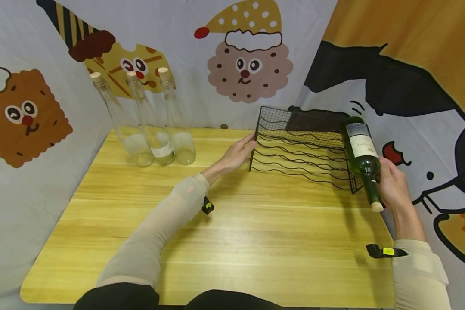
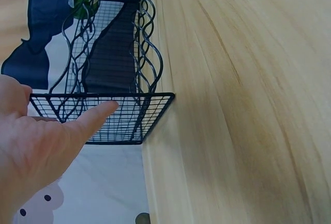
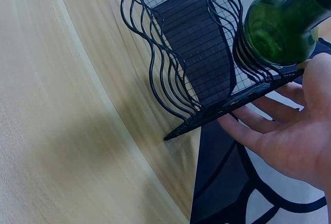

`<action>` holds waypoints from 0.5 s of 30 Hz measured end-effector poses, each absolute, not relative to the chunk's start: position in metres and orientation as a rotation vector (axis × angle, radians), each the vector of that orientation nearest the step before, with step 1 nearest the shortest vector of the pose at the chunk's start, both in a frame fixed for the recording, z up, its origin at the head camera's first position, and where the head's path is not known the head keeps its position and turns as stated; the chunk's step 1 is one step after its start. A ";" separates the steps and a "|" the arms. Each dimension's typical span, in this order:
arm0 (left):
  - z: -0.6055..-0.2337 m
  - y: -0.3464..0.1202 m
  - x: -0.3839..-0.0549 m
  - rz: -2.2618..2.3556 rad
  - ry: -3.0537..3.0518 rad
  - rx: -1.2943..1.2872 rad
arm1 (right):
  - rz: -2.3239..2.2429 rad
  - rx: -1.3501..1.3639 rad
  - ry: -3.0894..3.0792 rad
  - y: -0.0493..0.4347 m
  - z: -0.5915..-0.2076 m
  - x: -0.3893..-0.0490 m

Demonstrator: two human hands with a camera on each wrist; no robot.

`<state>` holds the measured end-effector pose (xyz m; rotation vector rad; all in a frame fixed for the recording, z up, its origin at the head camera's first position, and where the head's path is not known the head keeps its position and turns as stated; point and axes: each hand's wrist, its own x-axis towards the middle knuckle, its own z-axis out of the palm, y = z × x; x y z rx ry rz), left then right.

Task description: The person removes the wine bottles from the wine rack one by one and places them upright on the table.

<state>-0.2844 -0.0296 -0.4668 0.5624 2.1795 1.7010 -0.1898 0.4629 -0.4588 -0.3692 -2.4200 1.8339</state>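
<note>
A black wire wine rack (image 1: 275, 117) with wavy rails stands at the table's back right. On its top tier at the right end lies a green wine bottle (image 1: 363, 148), its corked neck pointing toward me. My left hand (image 1: 234, 157) touches the rack's left mesh side, the thumb stretched along the mesh in the left wrist view. At the other end, my right hand (image 1: 394, 183) is against the right side panel (image 3: 232, 105), fingers extended beneath its edge. Its thumb is close to the bottle; whether it touches the glass I cannot tell.
Several items stand around: three clear corked bottles (image 1: 184, 148) are upright at the back left of the wooden table (image 1: 255, 249). A printed cloth (image 1: 248, 73) with cartoon figures hangs behind the table and along its sides.
</note>
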 end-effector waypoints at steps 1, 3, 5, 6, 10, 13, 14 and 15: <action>-0.467 -0.030 -0.284 1.703 2.176 0.560 | 1.793 -0.376 -2.453 0.463 -0.458 -0.190; -0.467 -0.030 -0.285 1.703 2.175 0.557 | 1.693 -0.386 -2.529 0.463 -0.457 -0.191; -0.467 -0.030 -0.284 1.696 2.177 0.556 | 1.606 -0.393 -2.587 0.463 -0.457 -0.191; -0.467 -0.030 -0.284 1.694 2.177 0.558 | 1.556 -0.395 -2.616 0.463 -0.457 -0.191; -0.467 -0.030 -0.284 1.681 2.186 0.563 | 1.522 -0.389 -2.622 0.466 -0.457 -0.191; -0.468 -0.030 -0.284 1.681 2.187 0.569 | 1.514 -0.377 -2.618 0.467 -0.457 -0.191; -0.468 -0.030 -0.284 1.681 2.187 0.572 | 1.505 -0.369 -2.624 0.468 -0.457 -0.190; -0.468 -0.030 -0.284 1.682 2.187 0.574 | 1.494 -0.366 -2.628 0.468 -0.457 -0.190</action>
